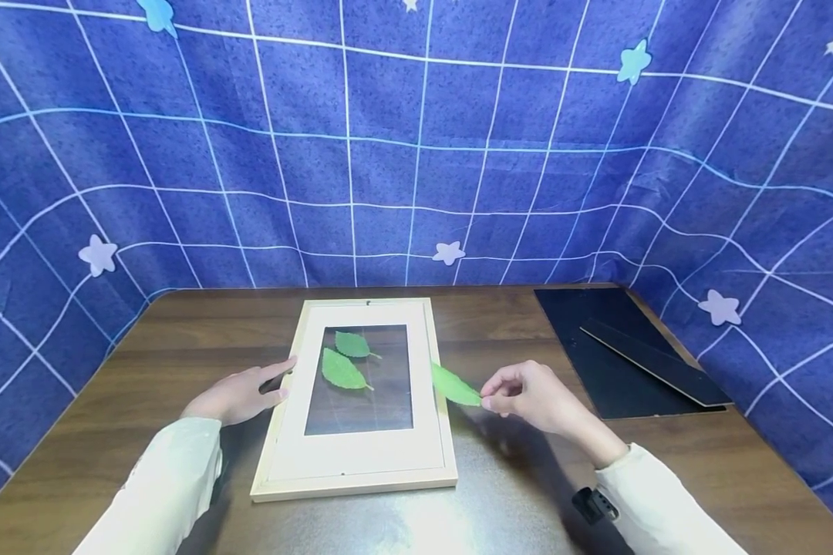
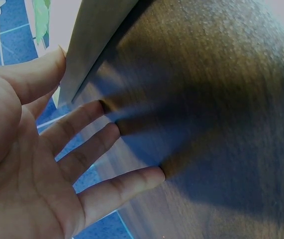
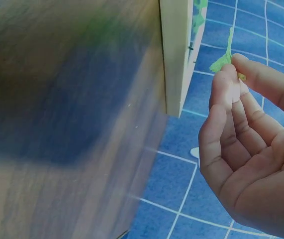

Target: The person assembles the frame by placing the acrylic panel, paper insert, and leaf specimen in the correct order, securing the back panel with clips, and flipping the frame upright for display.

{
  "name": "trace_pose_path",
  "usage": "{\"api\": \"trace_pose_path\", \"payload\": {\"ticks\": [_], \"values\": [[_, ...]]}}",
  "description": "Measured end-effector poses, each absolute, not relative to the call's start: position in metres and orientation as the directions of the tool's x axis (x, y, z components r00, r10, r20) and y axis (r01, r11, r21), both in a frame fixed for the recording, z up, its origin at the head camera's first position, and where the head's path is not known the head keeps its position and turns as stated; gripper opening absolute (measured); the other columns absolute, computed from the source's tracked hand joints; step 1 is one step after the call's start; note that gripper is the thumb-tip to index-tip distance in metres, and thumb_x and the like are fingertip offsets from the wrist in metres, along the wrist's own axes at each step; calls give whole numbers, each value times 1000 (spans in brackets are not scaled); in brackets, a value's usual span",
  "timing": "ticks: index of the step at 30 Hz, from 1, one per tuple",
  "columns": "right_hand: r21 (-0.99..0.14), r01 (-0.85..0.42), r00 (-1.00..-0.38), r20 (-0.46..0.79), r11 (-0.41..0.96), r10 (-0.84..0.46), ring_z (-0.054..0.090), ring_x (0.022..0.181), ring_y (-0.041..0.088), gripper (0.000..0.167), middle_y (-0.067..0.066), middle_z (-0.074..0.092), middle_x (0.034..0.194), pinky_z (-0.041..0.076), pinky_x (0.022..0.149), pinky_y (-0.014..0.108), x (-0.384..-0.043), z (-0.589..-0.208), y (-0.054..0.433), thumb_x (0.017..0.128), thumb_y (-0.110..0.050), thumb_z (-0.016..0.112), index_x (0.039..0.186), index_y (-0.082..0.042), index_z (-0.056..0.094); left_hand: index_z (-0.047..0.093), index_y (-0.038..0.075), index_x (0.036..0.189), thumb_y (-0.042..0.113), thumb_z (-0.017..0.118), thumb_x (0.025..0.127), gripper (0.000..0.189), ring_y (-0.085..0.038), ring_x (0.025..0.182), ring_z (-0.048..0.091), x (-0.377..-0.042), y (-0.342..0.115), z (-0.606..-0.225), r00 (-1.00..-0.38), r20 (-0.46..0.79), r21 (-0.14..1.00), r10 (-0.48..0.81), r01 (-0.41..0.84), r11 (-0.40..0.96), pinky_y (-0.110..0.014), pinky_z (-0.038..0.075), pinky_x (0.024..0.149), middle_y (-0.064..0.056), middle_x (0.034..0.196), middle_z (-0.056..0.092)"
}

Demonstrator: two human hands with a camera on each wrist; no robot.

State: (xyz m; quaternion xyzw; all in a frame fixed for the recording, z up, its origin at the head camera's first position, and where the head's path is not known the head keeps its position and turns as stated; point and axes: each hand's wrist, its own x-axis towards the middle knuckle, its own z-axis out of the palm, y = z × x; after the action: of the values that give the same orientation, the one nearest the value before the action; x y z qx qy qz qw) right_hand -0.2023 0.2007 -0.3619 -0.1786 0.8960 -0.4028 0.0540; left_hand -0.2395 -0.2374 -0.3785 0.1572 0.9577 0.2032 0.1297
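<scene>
A light wooden picture frame (image 1: 352, 493) with a white mat (image 1: 361, 455) lies on the table, its window dark and glossy. Two green leaves (image 1: 343, 370) rest inside that window, toward its upper left. My right hand (image 1: 531, 397) pinches a third, longer leaf (image 1: 456, 385) by its stem end, between thumb and fingertips; the leaf's tip overlaps the frame's right edge. At the frame's left side is my left hand (image 1: 239, 395), thumb and index fingertip at the edge. In the left wrist view its other fingers (image 2: 122, 186) extend loosely over the tabletop.
A black backing board (image 1: 576, 331) lies at the table's right, with a narrower dark strip (image 1: 652, 362) lying across it, likely a folded-out stand. Blue gridded cloth (image 1: 382, 169) with stars hangs behind and beside the wooden table (image 1: 201, 331). A small black device (image 1: 594, 505) sits at the right cuff.
</scene>
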Motion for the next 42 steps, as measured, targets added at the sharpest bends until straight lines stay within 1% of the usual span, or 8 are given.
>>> {"api": "trace_pose_path", "payload": {"ticks": [8, 12, 18, 24, 26, 30, 34, 42], "values": [[-691, -317, -931, 95, 649, -353, 57, 64, 10, 4, -6, 66, 70, 45, 57, 26, -208, -359, 184, 87, -11, 78, 90, -8, 76, 33, 4, 157, 28, 54, 105, 61, -59, 134, 40, -240, -239, -379, -918, -205, 430, 340, 227, 874, -70, 37, 103, -37, 150, 39], [-681, -317, -934, 103, 660, -343, 56, 63, 9, 4, -7, 67, 70, 44, 56, 27, -209, -358, 174, 87, -10, 78, 88, -9, 76, 34, 3, 157, 27, 54, 105, 61, -59, 134, 40, -239, -238, -379, -918, -198, 434, 343, 232, 871, -69, 37, 103, -36, 150, 40], [-670, -351, -923, 129, 655, -362, 55, 60, 7, 3, -6, 69, 71, 45, 53, 27, -211, -359, 157, 86, -9, 78, 86, -10, 75, 35, 2, 156, 25, 54, 104, 60, -58, 134, 41, -239, -238, -379, -918, -180, 441, 353, 245, 863, -69, 37, 104, -35, 150, 42], [-645, -347, -924, 114, 680, -364, 59, 60, 6, 5, -7, 72, 72, 48, 56, 27, -216, -364, 140, 86, -8, 78, 84, -11, 74, 35, 1, 156, 25, 55, 104, 60, -57, 134, 41, -239, -239, -379, -916, -171, 444, 362, 256, 859, -68, 37, 104, -34, 150, 42], [-628, -351, -924, 113, 694, -364, 58, 61, 5, 6, -8, 71, 70, 47, 59, 27, -217, -365, 135, 86, -9, 77, 81, -13, 74, 35, 1, 156, 25, 55, 104, 60, -57, 134, 42, -238, -239, -379, -915, -171, 445, 366, 260, 857, -68, 38, 104, -34, 150, 42], [-589, -363, -922, 116, 722, -369, 55, 60, 5, 10, -11, 66, 65, 45, 61, 28, -219, -367, 126, 84, -10, 78, 77, -16, 73, 35, 1, 156, 24, 55, 104, 60, -58, 134, 42, -238, -238, -379, -915, -170, 444, 366, 260, 857, -68, 38, 104, -34, 149, 43], [-562, -369, -921, 116, 740, -371, 55, 60, 6, 11, -10, 64, 64, 46, 59, 28, -220, -368, 119, 82, -11, 79, 75, -17, 73, 35, 1, 156, 25, 55, 104, 60, -58, 133, 41, -238, -239, -379, -917, -175, 442, 358, 252, 861, -69, 37, 104, -36, 148, 42], [-529, -340, -932, 82, 777, -353, 55, 60, 9, 10, -10, 64, 66, 45, 56, 28, -223, -364, 107, 80, -13, 80, 74, -17, 73, 35, 1, 156, 27, 55, 105, 61, -60, 134, 39, -239, -238, -380, -918, -195, 445, 345, 231, 865, -71, 36, 103, -37, 149, 41]]}}
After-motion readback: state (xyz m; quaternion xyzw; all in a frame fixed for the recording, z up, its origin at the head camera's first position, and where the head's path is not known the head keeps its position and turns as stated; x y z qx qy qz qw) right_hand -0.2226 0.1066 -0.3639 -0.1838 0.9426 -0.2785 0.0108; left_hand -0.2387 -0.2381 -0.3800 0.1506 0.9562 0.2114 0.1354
